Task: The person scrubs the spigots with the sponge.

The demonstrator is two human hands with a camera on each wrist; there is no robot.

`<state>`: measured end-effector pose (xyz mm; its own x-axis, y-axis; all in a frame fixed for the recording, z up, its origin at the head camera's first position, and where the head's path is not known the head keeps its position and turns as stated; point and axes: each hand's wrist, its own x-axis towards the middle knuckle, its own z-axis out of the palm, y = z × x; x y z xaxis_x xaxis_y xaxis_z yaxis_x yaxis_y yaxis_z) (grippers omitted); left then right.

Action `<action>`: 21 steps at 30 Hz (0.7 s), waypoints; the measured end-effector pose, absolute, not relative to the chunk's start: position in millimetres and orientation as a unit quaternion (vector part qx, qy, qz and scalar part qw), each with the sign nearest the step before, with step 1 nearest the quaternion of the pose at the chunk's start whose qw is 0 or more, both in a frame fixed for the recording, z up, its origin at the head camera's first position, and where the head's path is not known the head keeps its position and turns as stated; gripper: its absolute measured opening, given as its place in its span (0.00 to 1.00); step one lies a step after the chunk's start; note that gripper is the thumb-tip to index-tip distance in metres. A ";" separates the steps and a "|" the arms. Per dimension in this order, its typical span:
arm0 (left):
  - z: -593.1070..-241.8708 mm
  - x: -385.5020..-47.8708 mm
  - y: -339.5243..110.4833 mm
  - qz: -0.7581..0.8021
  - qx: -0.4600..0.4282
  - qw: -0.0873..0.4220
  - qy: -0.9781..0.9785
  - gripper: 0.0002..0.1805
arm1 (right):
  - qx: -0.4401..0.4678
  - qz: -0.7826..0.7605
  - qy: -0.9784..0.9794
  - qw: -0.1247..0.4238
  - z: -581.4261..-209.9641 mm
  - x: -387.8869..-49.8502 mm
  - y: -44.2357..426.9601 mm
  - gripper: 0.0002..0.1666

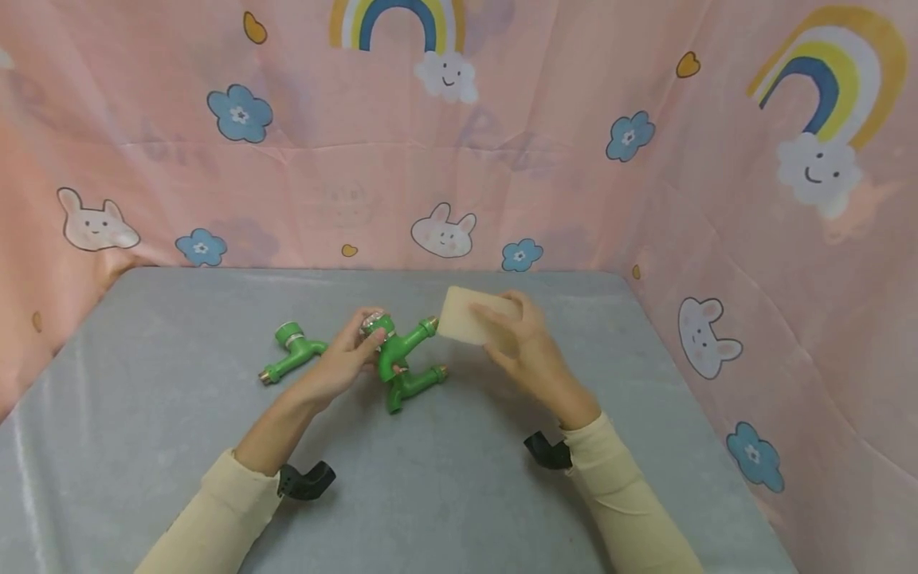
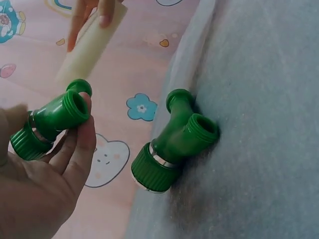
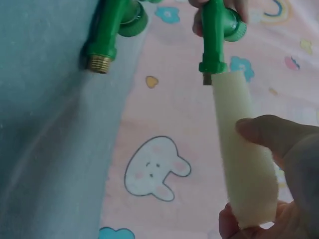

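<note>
Got a green tap (image 1: 402,344) in the left hand (image 1: 343,363), pinched near the knob (image 1: 373,321) between thumb and fingers, held up over the grey table (image 1: 459,494). Also got a cream sponge (image 1: 461,319) in the right hand (image 1: 531,343), gripped thumb against fingers, right by the tap's brass end (image 1: 432,324) (can't tell touching or just beside). Can see a second green tap (image 1: 416,385) lying on the table below the held one, plus a third tap (image 1: 296,357) over to the left, near the left hand. Can make out faint letter-like marks (image 1: 502,143) on the pink curtain (image 1: 538,207), too blurred to read. Can spot a black bracket (image 1: 308,482) at each sleeve (image 1: 233,498).
</note>
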<state>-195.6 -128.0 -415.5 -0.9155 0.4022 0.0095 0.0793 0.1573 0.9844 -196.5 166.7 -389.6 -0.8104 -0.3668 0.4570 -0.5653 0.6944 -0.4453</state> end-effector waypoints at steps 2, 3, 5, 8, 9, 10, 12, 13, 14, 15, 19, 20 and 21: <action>-416.3 -195.6 -127.2 0.628 0.169 0.127 0.749 0.27 | 0.260 0.309 -0.898 0.176 -388.1 -195.5 165.1 0.33; -416.5 -195.5 -126.0 0.631 0.175 0.128 0.745 0.27 | 0.269 0.321 -0.891 0.177 -387.7 -194.2 162.9 0.34; -417.3 -195.1 -123.0 0.639 0.188 0.135 0.733 0.30 | 0.295 0.333 -0.878 0.180 -387.5 -190.2 155.8 0.35; -417.5 -193.3 -118.7 0.644 0.205 0.151 0.721 0.33 | 0.340 0.332 -0.863 0.172 -389.9 -182.7 142.6 0.36; -417.2 -192.6 -117.3 0.645 0.208 0.158 0.718 0.34 | 0.349 0.330 -0.861 0.170 -391.3 -180.7 139.0 0.36; -416.9 -192.0 -116.4 0.643 0.211 0.163 0.717 0.34 | 0.354 0.324 -0.861 0.169 -392.6 -179.2 136.1 0.36; -416.7 -191.2 -115.5 0.640 0.213 0.173 0.718 0.35 | 0.352 0.319 -0.864 0.166 -395.0 -177.6 133.4 0.37; -416.5 -191.3 -115.5 0.637 0.213 0.175 0.720 0.34 | 0.347 0.319 -0.866 0.166 -395.9 -178.1 133.6 0.37; -416.4 -191.5 -115.8 0.635 0.209 0.175 0.723 0.33 | 0.340 0.317 -0.869 0.169 -396.6 -179.4 134.6 0.37; -416.1 -191.6 -116.1 0.632 0.203 0.174 0.727 0.32 | 0.333 0.315 -0.872 0.171 -397.0 -180.8 136.5 0.37; -414.9 -191.8 -118.5 0.622 0.174 0.163 0.746 0.31 | 0.306 0.307 -0.883 0.178 -396.2 -188.2 147.5 0.37; -414.5 -191.6 -118.8 0.620 0.169 0.160 0.749 0.30 | 0.301 0.307 -0.885 0.179 -395.3 -189.7 150.2 0.36; -414.1 -191.4 -118.9 0.618 0.166 0.157 0.753 0.31 | 0.294 0.312 -0.886 0.179 -394.1 -190.6 152.6 0.36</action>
<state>-191.4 -118.9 -414.1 -0.8962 0.4426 -0.0311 0.0556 0.1816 0.9818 -190.6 152.6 -394.1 -0.7637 -0.4089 0.4995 -0.6318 0.6326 -0.4479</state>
